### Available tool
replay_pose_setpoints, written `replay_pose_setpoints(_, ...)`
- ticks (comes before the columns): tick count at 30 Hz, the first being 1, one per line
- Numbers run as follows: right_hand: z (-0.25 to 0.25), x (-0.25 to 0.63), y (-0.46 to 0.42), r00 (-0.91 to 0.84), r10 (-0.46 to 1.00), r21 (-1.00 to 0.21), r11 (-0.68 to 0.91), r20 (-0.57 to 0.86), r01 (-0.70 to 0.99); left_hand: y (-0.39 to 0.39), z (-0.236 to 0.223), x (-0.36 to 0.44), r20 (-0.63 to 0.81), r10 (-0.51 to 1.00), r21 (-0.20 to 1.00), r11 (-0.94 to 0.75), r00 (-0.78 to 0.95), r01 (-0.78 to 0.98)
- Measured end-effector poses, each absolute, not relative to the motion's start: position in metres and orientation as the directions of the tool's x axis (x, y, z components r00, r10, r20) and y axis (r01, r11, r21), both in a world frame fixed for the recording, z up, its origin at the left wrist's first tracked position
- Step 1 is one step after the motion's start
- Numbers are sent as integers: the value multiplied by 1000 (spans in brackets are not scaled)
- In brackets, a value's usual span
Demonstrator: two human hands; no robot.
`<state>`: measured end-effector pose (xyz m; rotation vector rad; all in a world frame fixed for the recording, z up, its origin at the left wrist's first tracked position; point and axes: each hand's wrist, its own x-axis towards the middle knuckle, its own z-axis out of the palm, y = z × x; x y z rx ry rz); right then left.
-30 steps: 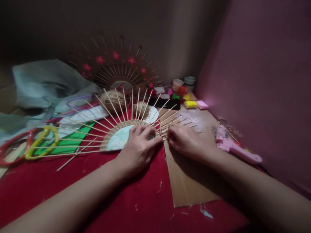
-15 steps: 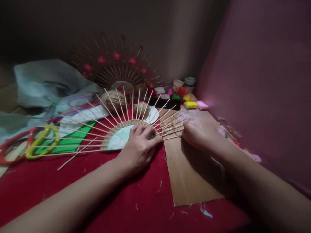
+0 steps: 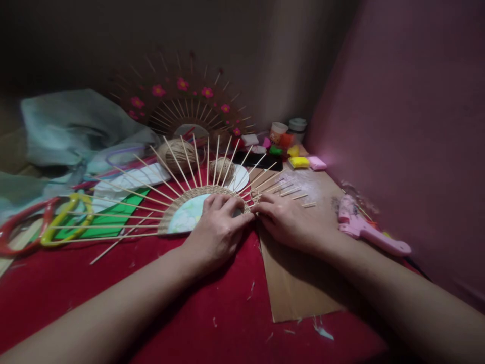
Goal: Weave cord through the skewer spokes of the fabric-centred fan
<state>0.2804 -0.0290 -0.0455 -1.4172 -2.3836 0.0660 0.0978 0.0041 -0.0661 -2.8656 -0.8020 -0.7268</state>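
since the earlier frame, the right hand (image 3: 286, 220) is being brought back from the outer stretch of the sticks (image 3: 156, 176) to the right corner of the stick fan (image 3: 188, 208), while the left hand (image 3: 220, 227) is being kept in place. the fan is being held flat on the red cloth (image 3: 170, 313), its right-hand sticks being carried out over the cardboard (image 3: 295, 298). its right end is being pressed down under the bent fingers of the left hand. the fingertips of the right hand are being set close by the left thumb; whether the twine (image 3: 255, 193) is being pinched there cannot be told. the whole piece is being judged light, liable to swivel on the cloth unless it is being pinned. the sticks are being taken as stiff but slim, easily snapped if they are being pushed sideways at the tips, and the twine as soft and limp. the surest hold is being reckoned on the woven band (image 3: 200, 190), where the sticks are being braced, rather than on their bare ends
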Motion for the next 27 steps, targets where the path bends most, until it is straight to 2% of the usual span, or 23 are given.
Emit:
replay_pose_setpoints(4,-45,281,-30,-423,862,-246,490,278,836,4,-67,97,481,464,64,-865,744,498)
replay_pose_setpoints(11,-44,284,-27,-402,876,-376,478,265,794,1,-65,96,486,497,157,-859,719,488)
replay_pose_setpoints(15,-43,286,-26,-393,866,-410,494,309,766,2,-66,97,494,487,147,-863,721,483)
replay_pose_setpoints(22,-40,289,-27,-394,872,-420,486,290,767,3,-66,97,494,479,122,-865,726,487)
replay_pose_setpoints(27,-47,287,-28,-416,846,-348,520,332,780,2,-66,98,509,487,131,-859,710,496)
